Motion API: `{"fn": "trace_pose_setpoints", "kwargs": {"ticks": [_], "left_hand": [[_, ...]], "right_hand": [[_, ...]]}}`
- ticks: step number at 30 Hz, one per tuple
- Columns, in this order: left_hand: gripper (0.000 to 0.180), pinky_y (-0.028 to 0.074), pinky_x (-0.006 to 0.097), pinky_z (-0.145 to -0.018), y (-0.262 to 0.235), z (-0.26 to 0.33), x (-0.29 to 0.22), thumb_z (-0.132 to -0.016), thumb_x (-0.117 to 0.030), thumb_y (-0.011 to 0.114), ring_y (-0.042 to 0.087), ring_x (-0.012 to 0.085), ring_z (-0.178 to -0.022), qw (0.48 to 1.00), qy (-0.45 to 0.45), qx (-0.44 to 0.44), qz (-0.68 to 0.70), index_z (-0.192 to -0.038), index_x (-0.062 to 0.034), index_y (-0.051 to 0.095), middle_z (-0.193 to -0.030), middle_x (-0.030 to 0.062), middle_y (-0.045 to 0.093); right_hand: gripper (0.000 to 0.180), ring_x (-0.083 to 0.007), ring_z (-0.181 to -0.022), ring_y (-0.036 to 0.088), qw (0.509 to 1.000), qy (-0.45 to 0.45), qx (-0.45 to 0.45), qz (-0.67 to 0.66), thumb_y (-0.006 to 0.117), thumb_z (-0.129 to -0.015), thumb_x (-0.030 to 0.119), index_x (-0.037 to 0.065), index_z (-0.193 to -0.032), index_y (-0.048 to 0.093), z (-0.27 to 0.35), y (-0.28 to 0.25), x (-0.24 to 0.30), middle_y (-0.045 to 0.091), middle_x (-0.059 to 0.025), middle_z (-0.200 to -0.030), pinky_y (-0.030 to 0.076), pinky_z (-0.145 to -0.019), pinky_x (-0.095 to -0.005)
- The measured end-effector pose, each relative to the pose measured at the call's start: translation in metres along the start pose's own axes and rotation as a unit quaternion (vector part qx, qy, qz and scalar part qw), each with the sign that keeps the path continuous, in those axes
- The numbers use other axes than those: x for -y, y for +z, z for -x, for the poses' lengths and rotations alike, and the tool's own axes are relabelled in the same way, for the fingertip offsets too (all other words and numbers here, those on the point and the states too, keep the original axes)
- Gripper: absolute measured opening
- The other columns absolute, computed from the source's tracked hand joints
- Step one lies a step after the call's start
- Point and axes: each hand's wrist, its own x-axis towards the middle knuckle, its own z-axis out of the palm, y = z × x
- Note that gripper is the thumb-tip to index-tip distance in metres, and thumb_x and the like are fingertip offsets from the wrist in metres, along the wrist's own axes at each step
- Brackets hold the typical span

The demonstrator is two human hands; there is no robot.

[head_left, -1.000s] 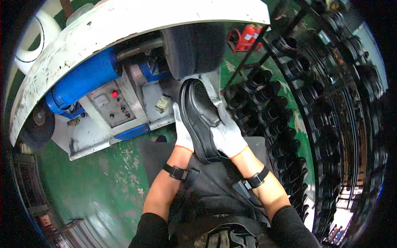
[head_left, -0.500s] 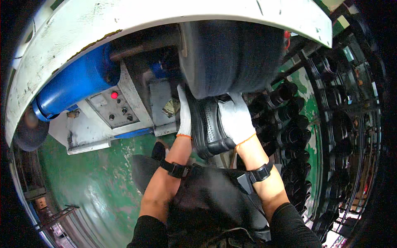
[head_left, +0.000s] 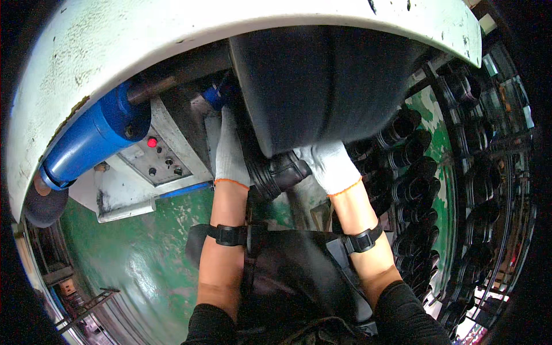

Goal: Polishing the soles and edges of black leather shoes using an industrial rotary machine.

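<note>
A black leather shoe [head_left: 279, 175] is pressed up against the underside of a wide dark roller [head_left: 328, 86], whose surface looks smeared as if spinning. White knitted gloves with orange cuffs cover both hands. My left hand [head_left: 231, 146] lies along the shoe's left side and grips it, its fingers reaching up beside the roller. From the right, my right hand [head_left: 330, 164] holds the shoe's other end, fingertips hidden behind the roller's lower edge. The shoe is tilted, and its far part is out of sight under the roller.
A white machine hood [head_left: 253, 14] curves over the roller. Left of it are a blue cylinder [head_left: 92, 138] on the shaft and a control panel [head_left: 164, 158] with a red button. Several black shoes [head_left: 411, 184] stand on racks at the right, above a green floor [head_left: 132, 253].
The shoe has turned and moved slightly left, with less of its perforated side showing. My left hand has shifted left and farther forward; the view has moved closer to the roller.
</note>
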Motion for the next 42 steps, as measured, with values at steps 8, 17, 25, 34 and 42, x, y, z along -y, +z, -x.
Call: {"fn": "trace_pose_setpoints", "kwargs": {"ticks": [8, 17, 25, 34, 42], "left_hand": [[0.049, 0.041, 0.036, -0.107, -0.024, -0.004, 0.015, -0.104, -0.041, 0.042, 0.054, 0.025, -0.123, 0.997, 0.045, -0.055, -0.016, -0.142, -0.0104, 0.046, -0.137, 0.0085, 0.055], [0.07, 0.041, 0.028, -0.099, -0.017, 0.011, 0.026, -0.1, -0.058, 0.04, 0.056, 0.0196, -0.106, 0.987, 0.106, -0.005, -0.119, -0.137, 0.0005, 0.049, -0.127, 0.0082, 0.06], [0.091, 0.039, 0.028, -0.1, 0.006, 0.027, 0.01, -0.095, -0.069, 0.037, 0.054, 0.0171, -0.113, 0.953, 0.083, -0.097, -0.273, -0.139, 0.0094, 0.044, -0.132, 0.0098, 0.057], [0.077, 0.034, 0.03, -0.108, -0.022, 0.003, 0.009, -0.099, -0.059, 0.04, 0.046, 0.0204, -0.128, 0.952, 0.033, -0.11, -0.284, -0.145, 0.0024, 0.04, -0.143, 0.0115, 0.048], [0.062, 0.041, 0.035, -0.107, 0.015, 0.039, 0.01, -0.104, -0.047, 0.036, 0.047, 0.0254, -0.13, 0.984, -0.05, 0.104, -0.138, -0.145, 0.0002, 0.04, -0.149, 0.0132, 0.042]], "right_hand": [[0.034, -0.0336, -0.106, 0.055, 1.0, 0.016, -0.014, -0.003, 0.056, -0.078, 0.01, 0.003, -0.111, 0.061, 0.001, 0.0, 0.001, 0.06, -0.0182, -0.11, 0.044, -0.093, -0.0428], [0.037, -0.0345, -0.113, 0.052, 0.999, -0.003, 0.003, 0.043, 0.055, -0.08, 0.007, 0.003, -0.116, 0.059, 0.041, -0.005, 0.011, 0.057, -0.0192, -0.118, 0.041, -0.098, -0.0423], [0.039, -0.0352, -0.119, 0.049, 0.999, 0.009, 0.004, 0.049, 0.054, -0.082, 0.004, 0.002, -0.121, 0.057, 0.054, 0.0, 0.003, 0.055, -0.0201, -0.124, 0.038, -0.103, -0.0419], [0.042, -0.036, -0.126, 0.045, 0.999, 0.029, -0.002, 0.036, 0.053, -0.084, 0.002, 0.002, -0.126, 0.055, 0.051, 0.008, -0.011, 0.053, -0.0211, -0.132, 0.036, -0.108, -0.0415], [0.045, -0.0368, -0.132, 0.042, 0.996, 0.081, -0.025, -0.009, 0.052, -0.085, -0.001, 0.001, -0.131, 0.054, 0.052, 0.009, -0.031, 0.051, -0.022, -0.138, 0.033, -0.113, -0.0411]]}}
